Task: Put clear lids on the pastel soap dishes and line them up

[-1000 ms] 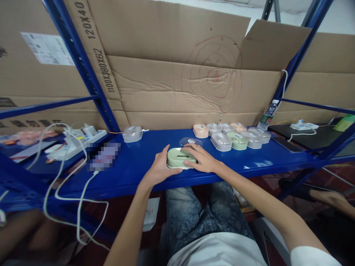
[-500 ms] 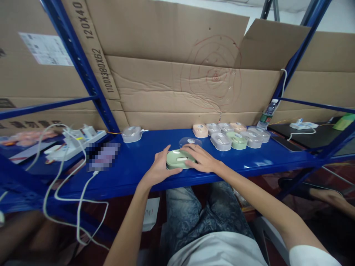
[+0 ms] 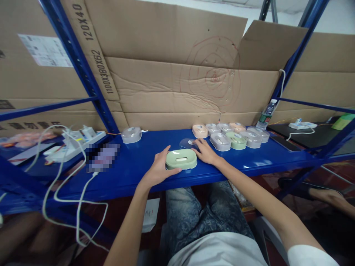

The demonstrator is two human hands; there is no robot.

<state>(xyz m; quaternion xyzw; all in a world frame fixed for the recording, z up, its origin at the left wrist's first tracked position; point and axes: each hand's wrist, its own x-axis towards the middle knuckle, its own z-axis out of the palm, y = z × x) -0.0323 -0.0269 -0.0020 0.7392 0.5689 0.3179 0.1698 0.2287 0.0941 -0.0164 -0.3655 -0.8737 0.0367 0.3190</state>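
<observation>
Blue metal rack, slanted post [image 3: 73, 62] at left. Brown cardboard [image 3: 152, 44] as back wall, printed "120X40" and "1100X380X62", red hand-drawn rings [image 3: 215, 76] on it; white label [image 3: 46, 50] on cardboard far left. Left end: white power strip [image 3: 97, 138] with plugs in, pixelated device [image 3: 103, 157], white cable [image 3: 77, 214] from it looping below the edge; pinkish items [image 3: 36, 138] behind, blurry. Right: water bottle [image 3: 267, 115], leaning, white cap, green label; dark flat slab [image 3: 285, 143] near it; second white strip [image 3: 301, 126] on black surface [image 3: 330, 136]; green item [image 3: 343, 121], unclear. Below: white paper-like piece [image 3: 151, 214], another person's foot [image 3: 321, 192] at right.
</observation>
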